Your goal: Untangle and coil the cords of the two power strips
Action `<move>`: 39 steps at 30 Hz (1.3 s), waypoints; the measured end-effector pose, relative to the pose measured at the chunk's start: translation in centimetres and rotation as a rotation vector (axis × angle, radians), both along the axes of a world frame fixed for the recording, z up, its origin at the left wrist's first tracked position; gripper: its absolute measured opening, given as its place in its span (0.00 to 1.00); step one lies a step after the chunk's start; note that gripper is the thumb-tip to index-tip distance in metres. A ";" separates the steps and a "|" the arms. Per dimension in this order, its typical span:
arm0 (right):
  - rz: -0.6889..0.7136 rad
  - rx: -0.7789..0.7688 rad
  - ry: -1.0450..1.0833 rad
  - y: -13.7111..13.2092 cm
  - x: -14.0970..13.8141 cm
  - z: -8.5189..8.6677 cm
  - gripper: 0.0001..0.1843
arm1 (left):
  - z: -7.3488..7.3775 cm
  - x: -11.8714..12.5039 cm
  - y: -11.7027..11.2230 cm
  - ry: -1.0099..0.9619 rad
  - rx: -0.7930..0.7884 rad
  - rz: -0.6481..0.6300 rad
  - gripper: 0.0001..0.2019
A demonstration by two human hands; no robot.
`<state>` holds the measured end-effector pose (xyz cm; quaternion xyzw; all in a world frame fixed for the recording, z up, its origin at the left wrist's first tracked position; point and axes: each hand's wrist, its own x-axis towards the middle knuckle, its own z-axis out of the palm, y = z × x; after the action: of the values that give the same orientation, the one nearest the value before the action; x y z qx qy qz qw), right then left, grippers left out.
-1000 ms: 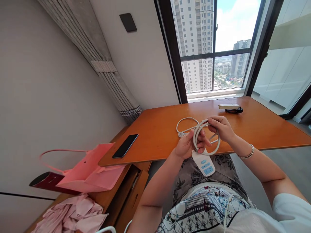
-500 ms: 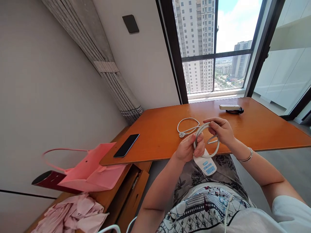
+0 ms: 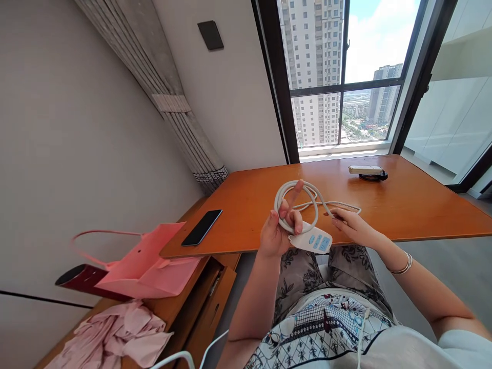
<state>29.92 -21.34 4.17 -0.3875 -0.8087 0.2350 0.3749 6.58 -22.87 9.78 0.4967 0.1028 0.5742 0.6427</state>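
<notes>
The left hand [image 3: 273, 234] is closed around a coil of white cable [image 3: 312, 193], one finger poking up through the loops, above the near edge of the surface [image 3: 403, 200]. The controller [image 3: 313, 241] with blue buttons sits just under that hand. At three o'clock the right hand [image 3: 351, 225] pinches the loose run. The cable looks light, springy and rather slick, and is best gripped where the loops cross. No writing is legible. A phone [image 3: 202, 227] lies at nine o'clock and a small device [image 3: 365, 170] at one o'clock.
</notes>
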 end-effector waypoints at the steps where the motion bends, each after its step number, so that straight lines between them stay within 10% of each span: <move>1: -0.070 0.095 -0.072 0.1 0.6 -0.4 0.17 | 0.1 -0.2 0.0 -0.007 -0.003 0.039 0.25; 10: -0.256 0.704 -0.440 -1.5 3.6 -2.9 0.21 | 0.6 -0.6 0.1 -0.101 0.039 0.337 0.25; 23: 0.202 0.914 -0.432 -5.5 -0.9 6.3 0.14 | -1.6 -0.2 -0.1 0.117 0.150 0.272 0.15; 30: 0.101 0.791 -0.096 -3.4 -2.9 9.6 0.15 | -2.3 1.0 -1.2 0.194 0.013 -0.066 0.19; 34: 0.029 0.498 -0.080 -1.5 -3.7 10.3 0.27 | -2.5 2.4 -1.1 0.129 -0.052 -0.189 0.26; 39: 0.126 0.200 -0.075 -0.4 -3.3 10.4 0.18 | -2.1 2.4 -1.0 0.079 -0.066 -0.263 0.27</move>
<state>26.61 -21.74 14.56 -0.3051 -0.8642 0.1616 0.3659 8.96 -23.92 7.71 0.5068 0.0807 0.4612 0.7239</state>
